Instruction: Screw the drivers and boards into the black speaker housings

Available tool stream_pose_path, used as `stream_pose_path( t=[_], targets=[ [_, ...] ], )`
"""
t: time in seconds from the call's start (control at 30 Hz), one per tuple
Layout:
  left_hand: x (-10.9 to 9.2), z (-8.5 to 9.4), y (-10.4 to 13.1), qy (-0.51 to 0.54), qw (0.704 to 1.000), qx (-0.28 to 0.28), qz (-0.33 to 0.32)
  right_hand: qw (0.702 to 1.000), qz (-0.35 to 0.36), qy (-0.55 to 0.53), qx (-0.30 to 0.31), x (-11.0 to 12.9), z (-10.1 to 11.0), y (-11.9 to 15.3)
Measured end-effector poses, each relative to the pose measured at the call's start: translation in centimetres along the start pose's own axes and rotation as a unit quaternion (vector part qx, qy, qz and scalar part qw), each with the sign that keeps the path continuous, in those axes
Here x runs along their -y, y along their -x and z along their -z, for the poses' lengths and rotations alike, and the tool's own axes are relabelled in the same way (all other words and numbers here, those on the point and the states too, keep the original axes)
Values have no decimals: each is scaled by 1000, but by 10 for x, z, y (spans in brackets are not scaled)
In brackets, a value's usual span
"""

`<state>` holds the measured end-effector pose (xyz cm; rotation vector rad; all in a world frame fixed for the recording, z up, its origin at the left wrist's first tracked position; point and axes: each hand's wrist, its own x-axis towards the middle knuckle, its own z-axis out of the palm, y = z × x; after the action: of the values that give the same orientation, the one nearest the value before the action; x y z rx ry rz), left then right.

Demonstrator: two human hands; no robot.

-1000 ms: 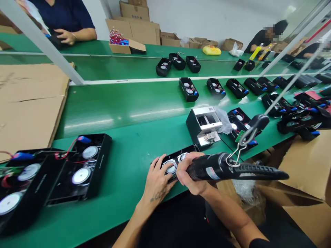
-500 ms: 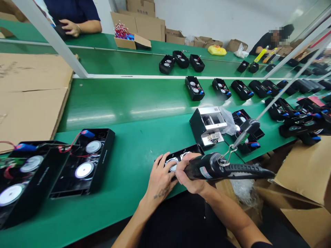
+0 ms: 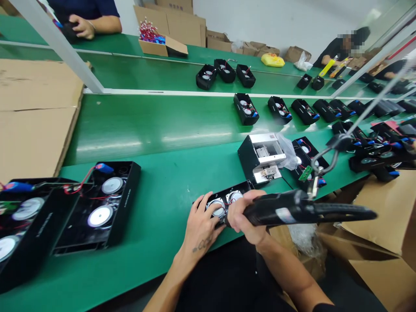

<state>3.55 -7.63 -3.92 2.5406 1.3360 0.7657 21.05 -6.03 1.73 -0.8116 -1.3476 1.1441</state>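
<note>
A black speaker housing with two round silver speakers lies on the green bench in front of me. My left hand rests over its left end, fingers bent onto the rim and near the left speaker. My right hand is wrapped round a black power screwdriver that hangs from a metal hook and lies nearly level. The tool's tip is hidden by my hands, low at the housing's near side. Just behind the housing stands a black and silver machine.
Two open housings with red wires and blue parts lie at the left, by a cardboard sheet. Several housings line the green belt. An open carton is at the lower right. Other people sit across.
The screwdriver's body has swung to a more level position, its rear end further right, and my right hand has shifted slightly right. The right speaker shows more. The view has moved a little.
</note>
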Motion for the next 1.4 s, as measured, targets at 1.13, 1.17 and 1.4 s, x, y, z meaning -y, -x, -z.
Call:
stream_pose_path(
  t=[1.13, 1.17, 1.4],
  targets=[
    [16, -8, 1, -19, 997, -60, -47, 953, 60, 175, -239, 19, 136, -91],
    [16, -8, 0, -21, 997, -59, -49, 958, 36, 177, -222, 21, 135, -88],
    [9, -6, 2, -22, 999, -31, -30, 991, 9, -17, -135, 44, 92, -37]
  ],
)
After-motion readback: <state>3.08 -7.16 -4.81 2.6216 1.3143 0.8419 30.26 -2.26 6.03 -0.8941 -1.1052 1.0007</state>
